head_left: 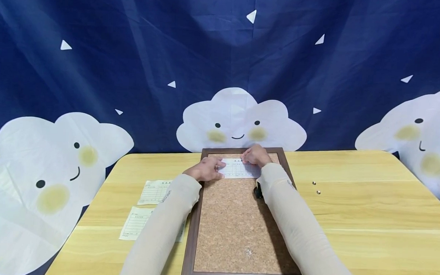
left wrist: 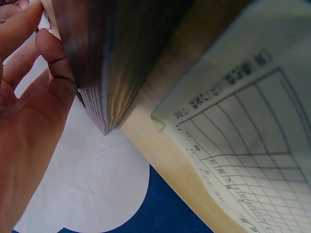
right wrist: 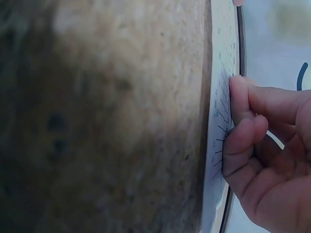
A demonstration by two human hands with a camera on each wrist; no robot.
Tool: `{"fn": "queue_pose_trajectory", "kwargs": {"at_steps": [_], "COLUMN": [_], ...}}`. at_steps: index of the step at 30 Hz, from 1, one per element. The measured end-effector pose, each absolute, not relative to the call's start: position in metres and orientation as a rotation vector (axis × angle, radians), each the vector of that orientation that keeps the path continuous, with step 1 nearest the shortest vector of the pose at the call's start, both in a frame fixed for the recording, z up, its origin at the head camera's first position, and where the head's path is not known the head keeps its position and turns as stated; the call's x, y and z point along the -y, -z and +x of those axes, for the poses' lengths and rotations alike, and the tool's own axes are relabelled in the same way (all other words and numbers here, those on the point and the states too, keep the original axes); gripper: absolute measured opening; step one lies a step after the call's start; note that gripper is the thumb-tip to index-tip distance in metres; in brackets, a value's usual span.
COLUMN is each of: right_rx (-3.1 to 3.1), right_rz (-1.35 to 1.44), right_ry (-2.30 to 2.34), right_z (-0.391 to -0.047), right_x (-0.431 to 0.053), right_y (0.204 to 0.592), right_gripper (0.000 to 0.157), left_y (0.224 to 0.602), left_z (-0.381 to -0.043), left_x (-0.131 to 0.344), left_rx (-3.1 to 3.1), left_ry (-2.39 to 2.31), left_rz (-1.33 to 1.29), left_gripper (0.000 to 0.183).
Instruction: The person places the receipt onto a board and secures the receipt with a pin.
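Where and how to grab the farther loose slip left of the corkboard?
I'd pinch the farther slip by its left edge, coming from the left, sliding a fingertip under first. It lies nearly flat on the table, so only its margins offer a hold. The left edge is exposed; the left sleeve overlaps its right part, with the corkboard beyond.

White with a dark ruled grid on the paper slip (head_left: 235,170) between the fingers (head_left: 220,164). Speckled tan on the cork panel (head_left: 235,219) beneath them, dark brown on its frame (head_left: 189,241). Pale, greenish, dark-lined on the two sheets (head_left: 154,192) left of the fingers; silvery on the studs (head_left: 318,192) to their right. Cream on the sleeves (head_left: 158,232) behind them. Deep blue on the curtain (head_left: 209,32) beyond, with white clouds (head_left: 239,110).
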State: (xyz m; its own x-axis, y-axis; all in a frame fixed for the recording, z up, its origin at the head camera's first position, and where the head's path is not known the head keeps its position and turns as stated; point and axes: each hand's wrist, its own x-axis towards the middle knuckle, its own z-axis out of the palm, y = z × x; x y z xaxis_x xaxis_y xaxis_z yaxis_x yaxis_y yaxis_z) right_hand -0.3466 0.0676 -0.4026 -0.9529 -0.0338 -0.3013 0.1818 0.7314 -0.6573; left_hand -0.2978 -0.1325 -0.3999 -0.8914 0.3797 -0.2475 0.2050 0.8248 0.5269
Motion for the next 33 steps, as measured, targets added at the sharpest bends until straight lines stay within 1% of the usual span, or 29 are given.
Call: {"fn": "queue_pose_trajectory", "kwargs": {"at_steps": [12,21,33], "right_rx": [-2.625,-2.625,-2.612], "right_rz": [0.142,0.156,0.176], "right_ry": [1.05,1.065,1.101], "right_z": [-0.3513,-0.3449,-0.348], "right_x": [-0.0686,-0.069,-0.0688], "right_y": [0.4031,0.3996,0.4023], "right_gripper": [0.011,0.011,0.01], "left_y": [0.3994,0.4008,0.4004], "left_z": [-0.298,-0.2982,-0.2981], "left_x": [0.1322,0.1317,0.1313], "left_rx": [-2.668,-2.669,-2.672], "left_ry": [-0.706,-0.7,-0.697], "left_rz": [0.444,0.438,0.434], "left_gripper": [0.051,0.051,0.05]}}
